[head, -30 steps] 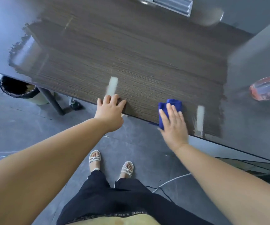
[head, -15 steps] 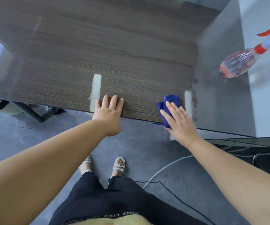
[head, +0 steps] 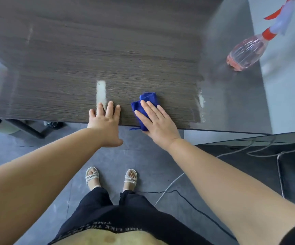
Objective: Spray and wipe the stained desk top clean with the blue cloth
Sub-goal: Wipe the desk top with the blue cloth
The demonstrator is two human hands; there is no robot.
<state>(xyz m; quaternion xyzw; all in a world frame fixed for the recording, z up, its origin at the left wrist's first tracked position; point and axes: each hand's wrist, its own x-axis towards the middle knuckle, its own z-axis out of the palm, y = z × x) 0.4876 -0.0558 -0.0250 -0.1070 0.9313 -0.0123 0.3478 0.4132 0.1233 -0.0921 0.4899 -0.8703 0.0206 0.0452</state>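
Hands are both resting at the near edge of the dark wood-grain desk top (head: 107,59). The right hand (head: 156,121) is lying flat with its fingers straight and slightly spread, pressing down on the folded deep-blue cloth (head: 148,97). The cloth is sitting on the desk right at that edge, and one corner is hanging just over it. The left hand (head: 106,124) is lying just beside it, apart from the cloth. Its fingers are extended flat on the wood and holding nothing, while its thumb is hanging below the edge. A pale vertical streak (head: 101,91) is showing on the wood just beyond the left fingertips. A second whitish smear (head: 201,101) is sitting to the right of the cloth, where the surface is turning glossy. The clear plastic spray bottle of pink liquid with a red-and-white trigger head (head: 245,53) is standing at the far right of the desk, well apart from the cloth. Below, white sandals (head: 92,176) are standing on the grey tiled floor (head: 143,156), and thin cables (head: 175,191) are trailing across it.
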